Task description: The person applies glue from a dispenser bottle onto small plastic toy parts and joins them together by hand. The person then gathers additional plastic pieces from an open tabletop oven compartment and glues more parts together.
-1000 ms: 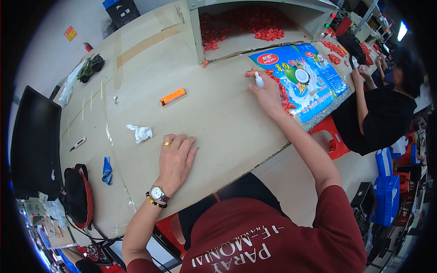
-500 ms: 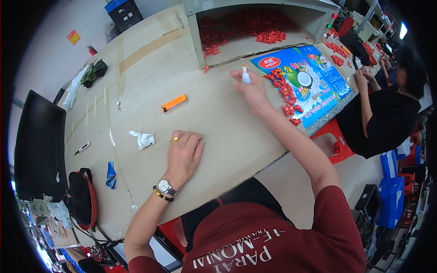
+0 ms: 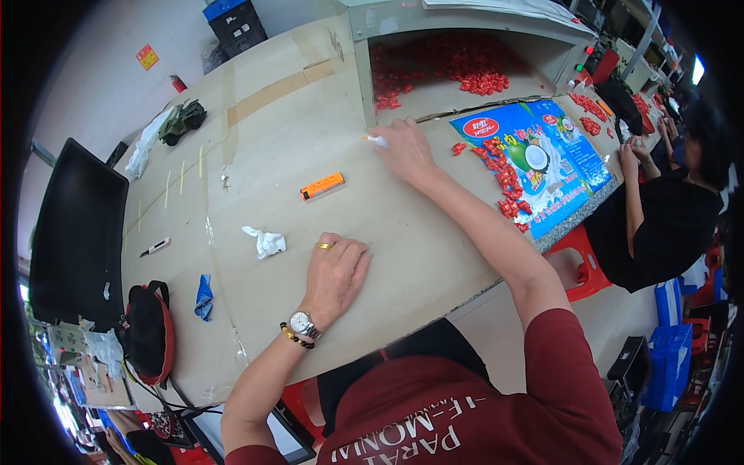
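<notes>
My right hand (image 3: 404, 151) is closed round a small white nozzle bottle (image 3: 377, 141) with an orange tip. The bottle leans left, beside the front corner of the grey metal box (image 3: 361, 85). Palm down on the table, my left hand (image 3: 337, 271) lies with its fingers curled under, a gold ring on one of them. Its fingertips and palm are hidden. To the right of my right hand, several small glossy red pieces (image 3: 508, 182) lie in a band along a blue printed sheet (image 3: 570, 194). One red piece (image 3: 459, 148) sits apart at their far left end.
More red pieces (image 3: 480, 74) are heaped inside the box. On the table (image 3: 310, 116) lie an orange pack (image 3: 322, 186), a crumpled tissue (image 3: 267, 242), a pen-like tool (image 3: 155, 247), a blue wrapper (image 3: 203, 297) and a green toy vehicle (image 3: 183, 122). A co-worker (image 3: 655, 209) sits at right.
My right hand has moved left toward the box corner, and the bottle has gone from upright to tilted left. The whole view has shifted a little. My left hand stays in its place.
</notes>
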A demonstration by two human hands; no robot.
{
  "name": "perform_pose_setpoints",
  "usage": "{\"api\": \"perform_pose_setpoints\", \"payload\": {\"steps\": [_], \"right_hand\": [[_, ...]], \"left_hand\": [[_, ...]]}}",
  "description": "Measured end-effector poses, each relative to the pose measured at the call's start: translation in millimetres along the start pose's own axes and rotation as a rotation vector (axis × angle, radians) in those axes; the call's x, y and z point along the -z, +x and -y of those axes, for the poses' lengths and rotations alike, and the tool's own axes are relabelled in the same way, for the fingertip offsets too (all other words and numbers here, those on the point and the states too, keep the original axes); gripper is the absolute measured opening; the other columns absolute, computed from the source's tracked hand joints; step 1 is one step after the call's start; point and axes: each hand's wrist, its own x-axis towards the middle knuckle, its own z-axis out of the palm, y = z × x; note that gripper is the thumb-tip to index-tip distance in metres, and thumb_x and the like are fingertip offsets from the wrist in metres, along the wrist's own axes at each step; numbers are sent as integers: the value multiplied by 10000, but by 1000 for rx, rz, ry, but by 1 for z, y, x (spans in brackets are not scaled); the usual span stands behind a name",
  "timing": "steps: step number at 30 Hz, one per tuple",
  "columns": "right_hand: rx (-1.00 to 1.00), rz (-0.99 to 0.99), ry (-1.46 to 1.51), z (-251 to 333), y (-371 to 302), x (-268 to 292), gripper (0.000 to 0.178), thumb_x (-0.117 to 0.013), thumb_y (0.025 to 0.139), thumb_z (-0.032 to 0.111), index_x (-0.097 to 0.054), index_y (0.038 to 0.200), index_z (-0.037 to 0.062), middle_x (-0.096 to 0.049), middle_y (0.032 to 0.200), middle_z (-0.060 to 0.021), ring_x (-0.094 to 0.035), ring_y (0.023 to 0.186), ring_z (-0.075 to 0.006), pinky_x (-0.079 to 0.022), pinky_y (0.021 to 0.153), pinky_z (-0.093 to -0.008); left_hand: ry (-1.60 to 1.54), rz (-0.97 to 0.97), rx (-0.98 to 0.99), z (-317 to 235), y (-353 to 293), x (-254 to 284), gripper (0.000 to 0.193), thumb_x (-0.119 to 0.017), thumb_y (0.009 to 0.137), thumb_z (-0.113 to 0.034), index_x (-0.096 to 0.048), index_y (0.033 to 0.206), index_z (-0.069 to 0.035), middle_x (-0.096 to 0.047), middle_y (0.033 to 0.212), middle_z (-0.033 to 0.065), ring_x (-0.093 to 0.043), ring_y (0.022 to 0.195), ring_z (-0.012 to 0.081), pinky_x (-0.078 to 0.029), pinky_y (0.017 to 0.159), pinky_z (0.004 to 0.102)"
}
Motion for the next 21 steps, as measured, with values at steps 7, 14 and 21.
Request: {"api": "perform_pose_setpoints", "payload": {"steps": [7,14,21], "right_hand": [[-30,83,-122,7,14,-15,221,-702,816,165,-696,1005,50,-590,1074,-163,-537,1058,-302,-491,885,-427],[5,46,-111,-5,4,-6,184,-648,778,68,-693,941,-7,-603,1008,-191,-555,1045,-323,-513,878,-421],[37,79,-115,-20,14,-2,159,-614,812,58,-689,946,18,-595,988,-200,-560,1032,-364,-520,845,-467]], "left_hand": [[16,-27,-22,-2,3,1,136,-705,771,-16,-641,891,-27,-652,823,93,-562,822,309,-473,747,390],[58,-16,-22,-5,1,1,134,-704,773,-24,-647,894,-32,-641,812,94,-563,816,303,-466,733,394],[70,-18,-21,-6,2,0,128,-700,766,-14,-647,882,-31,-613,762,92,-556,787,296,-465,709,390]]}}
